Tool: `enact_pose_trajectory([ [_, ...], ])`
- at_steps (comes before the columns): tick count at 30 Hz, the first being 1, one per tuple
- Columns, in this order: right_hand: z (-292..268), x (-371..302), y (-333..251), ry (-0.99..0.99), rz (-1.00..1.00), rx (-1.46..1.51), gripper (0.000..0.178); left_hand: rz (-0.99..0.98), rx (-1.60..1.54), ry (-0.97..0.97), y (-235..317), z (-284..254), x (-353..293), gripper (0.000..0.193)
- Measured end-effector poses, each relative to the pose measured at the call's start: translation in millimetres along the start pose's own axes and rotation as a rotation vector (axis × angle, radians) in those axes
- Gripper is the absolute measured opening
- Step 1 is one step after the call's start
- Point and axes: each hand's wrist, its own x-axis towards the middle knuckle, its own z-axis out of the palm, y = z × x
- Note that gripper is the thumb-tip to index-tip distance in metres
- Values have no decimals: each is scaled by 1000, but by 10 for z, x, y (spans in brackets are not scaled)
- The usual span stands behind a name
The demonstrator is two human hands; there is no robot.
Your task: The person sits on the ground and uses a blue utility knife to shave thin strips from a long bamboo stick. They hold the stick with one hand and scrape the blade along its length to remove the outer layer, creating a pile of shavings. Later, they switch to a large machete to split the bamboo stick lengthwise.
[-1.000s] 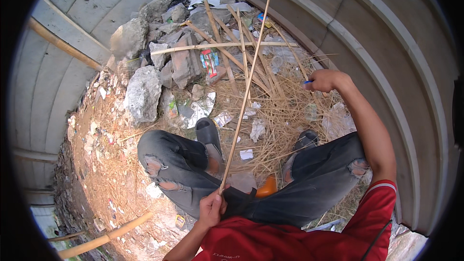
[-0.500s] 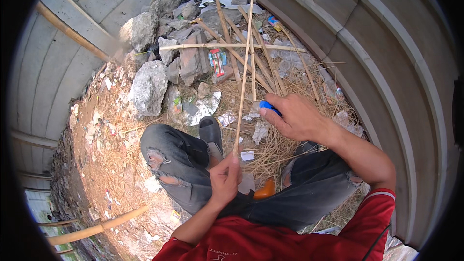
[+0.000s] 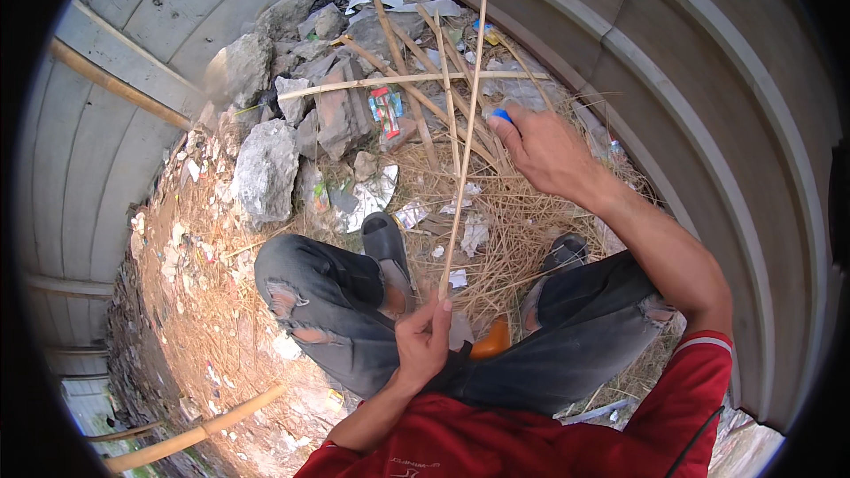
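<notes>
My left hand (image 3: pixel 423 336) is closed around the lower end of a long, thin bamboo strip (image 3: pixel 457 221), which slants up and away from me past the top of the view. Out to the right of the strip, my right hand (image 3: pixel 551 152) grips a small blue object (image 3: pixel 502 114). Only a bit of the blue shows past the thumb and fingers, so its kind cannot be made out. The blue object sits close to the strip; whether they touch is unclear. Beyond both hands, more bamboo strips (image 3: pixel 387 35) lie crossed on the ground.
Rocks (image 3: pixel 266 170) and broken bricks (image 3: pixel 343 111) are heaped ahead on the left. A corrugated metal wall (image 3: pixel 699 124) curves along the right. Straw (image 3: pixel 513 257) and litter cover the ground around my sandals (image 3: pixel 383 239). Something orange (image 3: pixel 492 338) lies between my legs. A bamboo pole (image 3: pixel 199 432) is at lower left.
My right hand has moved up and away from me along the strip with the blue object. The strip's far end has swung right, and my left hand has shifted slightly nearer and right.
</notes>
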Motion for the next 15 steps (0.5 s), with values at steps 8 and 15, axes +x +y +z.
enact_pose_trajectory([
  [8,-145,-240,-176,-56,-61,193,41,95,-18,11,-111,31,4,33],
  [15,323,-669,-642,-362,-327,111,39,58,-197,97,256,82,321,32],
])
